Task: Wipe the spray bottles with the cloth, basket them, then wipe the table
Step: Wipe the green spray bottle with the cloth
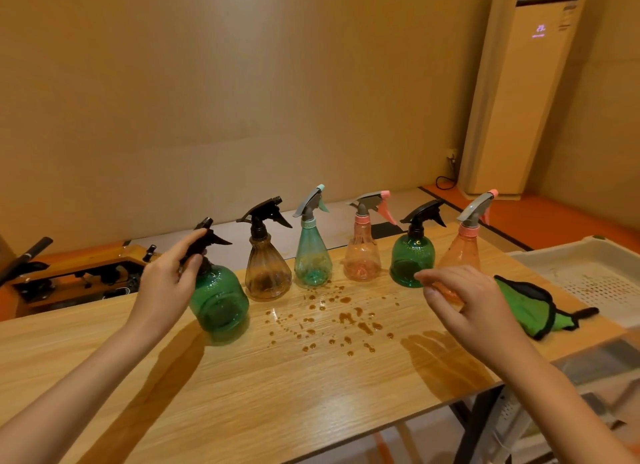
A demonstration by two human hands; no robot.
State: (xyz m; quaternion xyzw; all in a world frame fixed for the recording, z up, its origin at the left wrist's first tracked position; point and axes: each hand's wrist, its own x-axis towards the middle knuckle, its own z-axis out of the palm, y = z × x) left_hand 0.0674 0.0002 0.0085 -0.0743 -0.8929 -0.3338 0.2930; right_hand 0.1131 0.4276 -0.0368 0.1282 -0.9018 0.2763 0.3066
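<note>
"Hands first: how do they stand on your feed?"

"On my screen the left hand (173, 273) is wrapped round the neck and black trigger head of a round green bottle (220, 304). The right hand (464, 297) hangs over the right side, fingers loosely bent and holding nothing. It sits in front of the foot of the peach bottle (462, 252), and I cannot tell whether it touches it."

"And the big things around them?"

"I see the worktop (311, 394), pale wood grain, running across the whole view. Behind it, in the far right corner, stands a tall air conditioner (526, 100). The basket (588, 273), white with a perforated floor, sits at the worktop's right end with no bottle in it."

"Where are the bottles?"

"All six are on my side of that basket, over the worktop. The one the left hand grips is nearest me, at the left. I can't make out whether its base rests on the wood. The other five stand upright in a row along the far edge. From left to right I count a brown ribbed bottle (268, 273), a teal bottle (313, 259), a pink bottle (363, 256), a second green bottle (412, 259) and the peach one."

"The cloth?"

"I see the cloth (530, 308), green with black edging, lying crumpled on the worktop between the right hand and the basket, with neither hand on it."

"Anything smaller?"

"Brown drops (332, 321) are scattered on the wood in front of the middle bottles, between the two hands."
</note>
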